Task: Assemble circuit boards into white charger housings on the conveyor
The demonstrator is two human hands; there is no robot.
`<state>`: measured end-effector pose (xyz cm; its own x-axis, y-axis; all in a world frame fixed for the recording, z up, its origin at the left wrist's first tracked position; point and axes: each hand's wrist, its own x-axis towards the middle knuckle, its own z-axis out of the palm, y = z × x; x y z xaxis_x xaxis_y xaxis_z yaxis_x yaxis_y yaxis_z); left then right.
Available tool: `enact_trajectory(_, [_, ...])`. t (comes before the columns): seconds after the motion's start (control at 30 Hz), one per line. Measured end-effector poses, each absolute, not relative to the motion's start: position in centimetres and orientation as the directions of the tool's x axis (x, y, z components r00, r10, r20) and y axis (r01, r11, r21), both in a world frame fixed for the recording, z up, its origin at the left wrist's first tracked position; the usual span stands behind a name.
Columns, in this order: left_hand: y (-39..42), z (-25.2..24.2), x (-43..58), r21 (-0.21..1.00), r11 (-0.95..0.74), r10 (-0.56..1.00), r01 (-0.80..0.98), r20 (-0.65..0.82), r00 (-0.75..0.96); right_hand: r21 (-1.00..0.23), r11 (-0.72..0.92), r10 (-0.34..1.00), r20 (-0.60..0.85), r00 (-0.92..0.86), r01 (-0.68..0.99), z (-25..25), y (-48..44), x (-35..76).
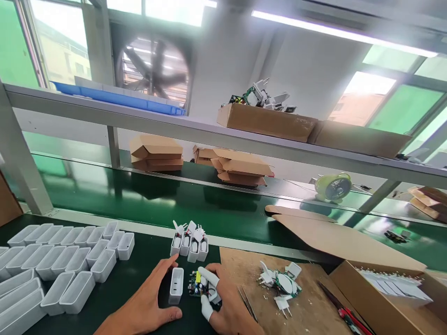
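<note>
My left hand (146, 298) is spread around a white plastic case (176, 286), thumb and fingers apart. Whether it touches the case I cannot tell. Just to the right, my right hand (226, 302), with white covers on two fingertips, grips a small circuit board (197, 284) bearing a yellow part. Behind them stand several filled white cases (190, 244), with white plug pieces sticking out of their tops. To the right, a pile of boards with white plugs (281, 284) lies on a cardboard sheet (244, 265).
Rows of white cases (77, 291) fill the left. Tweezers (247, 304) and red-handled pliers (349, 316) lie right, beside an open carton (370, 302) of white parts. A green conveyor belt (157, 197) runs behind, under a shelf (195, 128) with boxes.
</note>
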<state>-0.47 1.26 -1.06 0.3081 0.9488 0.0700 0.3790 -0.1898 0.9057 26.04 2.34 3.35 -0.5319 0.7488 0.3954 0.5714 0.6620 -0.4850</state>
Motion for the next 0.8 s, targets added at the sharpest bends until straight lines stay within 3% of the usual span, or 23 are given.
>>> enact_trajectory(0.1, [1.6, -2.0, -0.4, 0.898, -0.197, 0.956, 0.394, 0.086, 0.282, -0.473, 0.704, 0.708, 0.529, -0.467, 0.531, 4.4, 1.6, 25.5])
enact_trajectory(0.2, [1.7, -2.7, 0.0, 0.859, -0.308, 0.94, 0.409, 0.21, 0.268, -0.403, 0.743, 0.655, 0.6, -0.459, 0.534, 4.7, 1.1, 24.7])
enact_trajectory(0.37, [1.5, -2.7, 0.3, 0.734, -0.482, 0.876, 0.479, 0.386, 0.289, -0.31, 0.779, 0.609, 0.58, -0.541, 0.545, 4.4, 0.9, 24.1])
enact_trajectory(0.8, [1.2, -2.1, 0.0, 0.669, -0.499, 0.866, 0.55, 0.384, 0.32, -0.3, 0.747, 0.656, 0.475, -0.586, 0.593, 4.5, 0.8, 23.9])
